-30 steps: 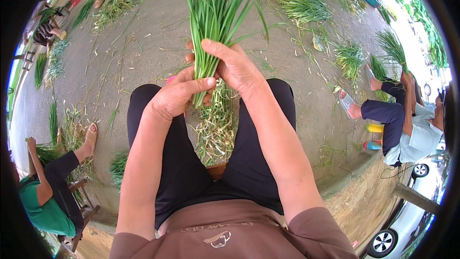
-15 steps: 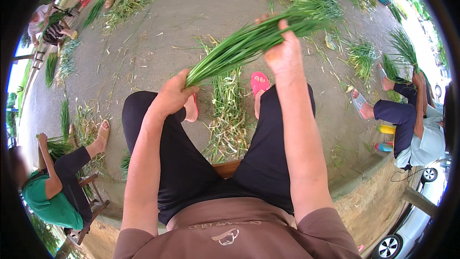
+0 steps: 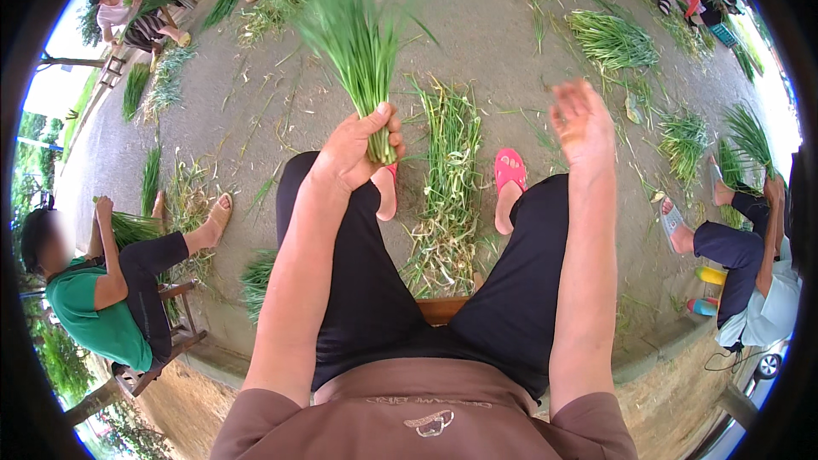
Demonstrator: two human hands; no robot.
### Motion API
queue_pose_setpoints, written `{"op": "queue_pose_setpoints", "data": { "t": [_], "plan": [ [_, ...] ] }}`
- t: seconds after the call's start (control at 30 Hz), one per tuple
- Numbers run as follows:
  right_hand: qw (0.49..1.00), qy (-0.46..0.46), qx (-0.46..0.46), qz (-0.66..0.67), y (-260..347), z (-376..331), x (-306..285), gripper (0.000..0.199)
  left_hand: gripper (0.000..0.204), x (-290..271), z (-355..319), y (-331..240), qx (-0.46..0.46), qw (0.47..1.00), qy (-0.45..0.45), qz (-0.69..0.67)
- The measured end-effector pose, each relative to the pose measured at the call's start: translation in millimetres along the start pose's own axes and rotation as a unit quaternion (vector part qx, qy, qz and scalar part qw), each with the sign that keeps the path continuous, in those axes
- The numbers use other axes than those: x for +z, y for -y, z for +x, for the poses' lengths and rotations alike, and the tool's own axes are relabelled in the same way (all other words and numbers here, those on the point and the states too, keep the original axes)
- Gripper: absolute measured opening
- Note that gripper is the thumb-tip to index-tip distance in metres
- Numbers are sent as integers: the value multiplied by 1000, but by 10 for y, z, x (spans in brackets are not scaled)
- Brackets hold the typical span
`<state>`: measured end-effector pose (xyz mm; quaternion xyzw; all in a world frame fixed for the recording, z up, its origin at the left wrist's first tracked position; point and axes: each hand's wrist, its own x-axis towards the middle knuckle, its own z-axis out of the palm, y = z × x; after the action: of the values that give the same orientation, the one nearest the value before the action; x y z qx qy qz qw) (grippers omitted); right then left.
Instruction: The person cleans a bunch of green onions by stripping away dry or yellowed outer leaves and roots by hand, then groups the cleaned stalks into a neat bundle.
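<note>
Right hand [image 3: 585, 126] has moved away, unclenched; left hand [image 3: 351, 152] clasps slender, bundled green stalks [image 3: 366, 72].

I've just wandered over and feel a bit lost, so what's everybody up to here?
The seated camera wearer's left grip is closed around the stem ends of a bunch of chives, its blurred leaves fanning away from the body. The right grip is open and holds nothing, apart from the bunch. Between the wearer's pink slippers lies a strip of loose stalks. At right, a co-worker in a light shirt holds another bunch.
</note>
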<state>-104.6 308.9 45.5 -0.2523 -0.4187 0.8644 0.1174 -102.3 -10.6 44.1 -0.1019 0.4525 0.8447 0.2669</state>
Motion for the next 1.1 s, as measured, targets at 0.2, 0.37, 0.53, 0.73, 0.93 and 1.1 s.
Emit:
{"op": "queue_pose_setpoints", "data": {
  "t": [0.2,0.37,0.53,0.73,0.93,1.1],
  "plan": [
    [925,251,52,-282,-274,-373,465,34,23,214,129,179,-40,989,70,-127],
    [871,328,110,-349,-349,-543,665,42,18,494,127,295,-37,998,50,1],
    [878,350,50,-322,-491,-498,642,34,19,534,132,365,17,993,52,109],
    [892,348,94,-272,-441,-568,682,24,23,521,107,322,18,989,89,118],
    [902,318,97,-278,-488,-464,644,19,26,467,53,215,-35,994,103,32],
    [899,323,91,-282,-465,-531,689,21,28,413,103,265,-5,994,106,37]
  ]
}}
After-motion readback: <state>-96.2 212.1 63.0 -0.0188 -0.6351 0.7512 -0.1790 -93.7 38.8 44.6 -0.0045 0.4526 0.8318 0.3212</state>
